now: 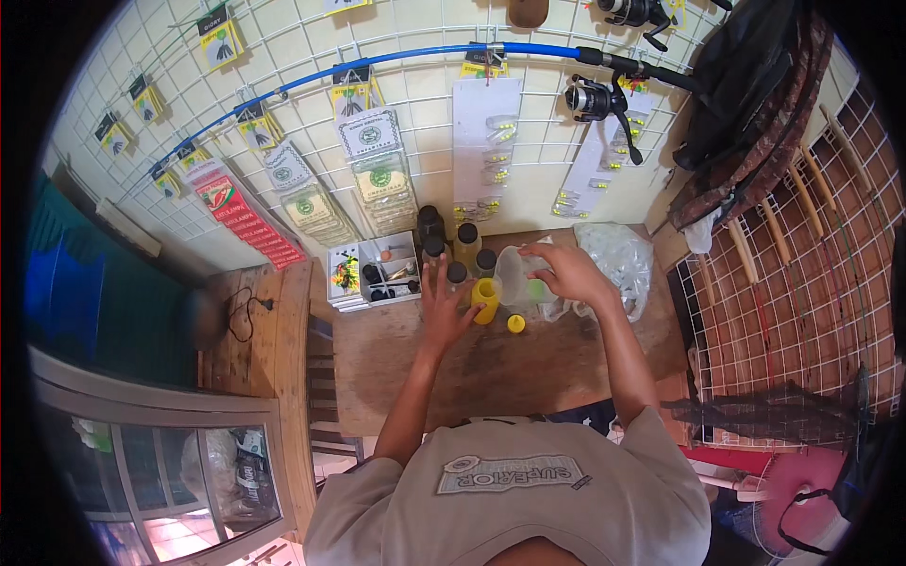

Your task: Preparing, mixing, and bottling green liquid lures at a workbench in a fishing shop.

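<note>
My left hand [446, 308] is spread among the bottles, its thumb against an uncapped yellow plastic bottle [485, 301] and a finger reaching to a dark-capped bottle [433, 249]. Whether it grips either one is unclear. With my right hand [566, 269] I hold a translucent plastic container [508, 276] at its rim, tilted close to the yellow bottle's mouth. Something pale green shows at the container's right side. A yellow cap [516, 323] lies on the wooden table [495, 375] just right of the yellow bottle. Several more dark-capped bottles [467, 240] stand behind.
Left of the bottles sits a white compartment box [375, 301] with small items. Clear plastic bags [623, 265] lie at the table's right. Fishing tackle packets, a blue rod [425, 53] and reels [598, 99] hang on the wire grid ahead. A glass-paned cabinet [170, 439] is at lower left.
</note>
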The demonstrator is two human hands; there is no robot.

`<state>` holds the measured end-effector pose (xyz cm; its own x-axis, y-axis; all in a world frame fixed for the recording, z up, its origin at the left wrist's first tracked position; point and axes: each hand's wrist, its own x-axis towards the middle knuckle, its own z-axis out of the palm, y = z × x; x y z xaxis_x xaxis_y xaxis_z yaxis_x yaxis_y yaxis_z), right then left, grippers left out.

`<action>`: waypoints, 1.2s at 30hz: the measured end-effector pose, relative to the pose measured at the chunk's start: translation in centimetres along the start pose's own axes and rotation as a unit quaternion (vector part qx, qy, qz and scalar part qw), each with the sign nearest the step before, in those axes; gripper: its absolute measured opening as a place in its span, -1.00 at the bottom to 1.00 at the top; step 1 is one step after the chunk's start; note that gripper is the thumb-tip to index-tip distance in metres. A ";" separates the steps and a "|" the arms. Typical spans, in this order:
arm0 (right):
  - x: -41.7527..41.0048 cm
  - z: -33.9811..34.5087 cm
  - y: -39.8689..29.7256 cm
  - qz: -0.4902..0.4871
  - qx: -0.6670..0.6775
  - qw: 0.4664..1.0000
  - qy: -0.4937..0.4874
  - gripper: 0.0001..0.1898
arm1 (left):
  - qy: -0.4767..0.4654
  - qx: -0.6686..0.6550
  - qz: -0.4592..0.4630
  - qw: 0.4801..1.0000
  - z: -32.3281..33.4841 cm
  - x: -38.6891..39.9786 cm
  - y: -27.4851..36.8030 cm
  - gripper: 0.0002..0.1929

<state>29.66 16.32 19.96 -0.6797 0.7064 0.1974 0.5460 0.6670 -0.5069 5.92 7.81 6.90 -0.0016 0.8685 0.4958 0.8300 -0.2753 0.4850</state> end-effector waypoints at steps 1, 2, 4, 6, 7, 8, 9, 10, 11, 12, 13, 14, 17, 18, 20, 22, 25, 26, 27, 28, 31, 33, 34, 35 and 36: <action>0.4 -0.2 -0.1 -0.002 0.001 1.000 -0.001 -0.59 | -0.001 -0.010 0.000 1.000 0.0 0.0 0.0 -0.55; 0.7 -0.5 -0.2 -0.007 -0.018 1.000 -0.014 -0.59 | -0.002 -0.020 0.000 1.000 0.0 0.1 0.0 -0.56; 1.3 -0.8 -0.3 -0.012 -0.038 0.999 -0.027 -0.60 | -0.002 -0.022 0.000 1.000 0.0 0.1 -0.1 -0.56; 1.8 -0.9 -0.3 -0.003 -0.029 0.998 -0.052 -0.61 | -0.003 -0.023 0.000 1.000 0.1 0.2 -0.3 -0.56; 2.1 -0.9 -0.4 -0.004 -0.029 0.998 -0.053 -0.61 | -0.004 -0.024 0.002 1.000 0.2 0.2 -0.5 -0.55; 2.4 -1.0 -0.6 -0.004 -0.041 0.996 -0.074 -0.61 | -0.004 -0.026 0.004 1.000 0.2 0.1 -0.6 -0.55; 2.7 -1.1 -0.9 -0.003 -0.052 0.994 -0.095 -0.62 | -0.004 -0.026 0.003 1.000 0.2 0.2 -0.7 -0.55; 2.9 -1.2 -1.2 -0.004 -0.052 0.994 -0.096 -0.62 | -0.005 -0.026 0.002 1.000 0.2 0.2 -0.7 -0.55; 3.1 -1.3 -1.6 0.002 -0.068 0.992 -0.107 -0.62 | -0.006 -0.027 0.000 1.000 0.2 0.2 -0.8 -0.54; 3.2 -1.3 -1.7 0.008 -0.084 0.989 -0.117 -0.61 | -0.006 -0.028 0.000 1.000 0.2 0.3 -0.8 -0.54; 3.4 -1.3 -1.8 0.009 -0.085 0.989 -0.118 -0.61 | -0.008 -0.027 0.001 1.000 0.2 0.3 -0.7 -0.54; 3.5 -1.2 -1.8 0.002 -0.091 0.988 -0.124 -0.61 | -0.009 -0.025 0.002 1.000 0.2 0.4 -0.7 -0.55; 4.2 -1.7 -3.1 0.005 -0.115 0.982 -0.151 -0.62 | -0.010 -0.030 -0.002 0.999 0.3 0.3 -0.9 -0.54; 4.2 -1.9 -3.6 0.017 -0.131 0.977 -0.170 -0.62 | -0.010 -0.030 -0.003 0.999 0.3 0.2 -1.0 -0.54; 4.4 -1.4 -2.9 -0.002 -0.130 0.978 -0.163 -0.62 | -0.005 -0.020 -0.003 1.000 0.4 0.2 -1.1 -0.56; 4.6 -1.4 -3.1 -0.022 -0.130 0.979 -0.157 -0.63 | -0.009 -0.020 -0.005 1.000 0.4 0.1 -1.0 -0.54; 5.1 -2.0 -4.1 -0.021 -0.153 0.973 -0.171 -0.63 | -0.020 -0.015 -0.011 1.000 0.4 -0.2 -1.0 -0.51; 5.3 -2.1 -4.4 -0.006 -0.152 0.971 -0.186 -0.63 | -0.028 -0.011 -0.015 0.999 0.5 -0.2 -1.1 -0.51; 5.4 -2.1 -4.7 0.009 -0.151 0.968 -0.200 -0.63 | -0.026 -0.011 -0.016 0.999 0.4 -0.2 -1.1 -0.51; 5.5 -2.1 -4.7 0.008 -0.152 0.968 -0.200 -0.63 | -0.024 -0.018 -0.011 0.999 0.4 -0.2 -1.0 -0.51; 5.8 -1.8 -4.4 0.005 -0.159 0.965 -0.207 -0.64 | -0.028 -0.020 -0.010 0.999 0.4 -0.1 -1.0 -0.51; 6.0 -1.6 -4.1 -0.016 -0.166 0.965 -0.203 -0.64 | -0.034 -0.014 -0.014 0.999 0.4 -0.1 -1.0 -0.51; 6.1 -1.6 -4.1 -0.016 -0.166 0.965 -0.203 -0.64 | -0.037 -0.015 -0.016 0.999 0.3 -0.1 -1.0 -0.51; 6.2 -1.7 -4.3 -0.020 -0.172 0.963 -0.206 -0.64 | -0.040 -0.017 -0.018 0.999 0.3 -0.1 -1.0 -0.50; 6.4 -1.8 -4.4 -0.023 -0.179 0.961 -0.208 -0.65 | -0.040 -0.017 -0.018 0.999 0.3 -0.1 -1.0 -0.50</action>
<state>23.79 18.30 24.94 -0.8038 0.5679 -0.1773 0.5934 0.7870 -0.1692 5.28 8.11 6.18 0.0149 0.9075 0.4198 0.8104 -0.2569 0.5266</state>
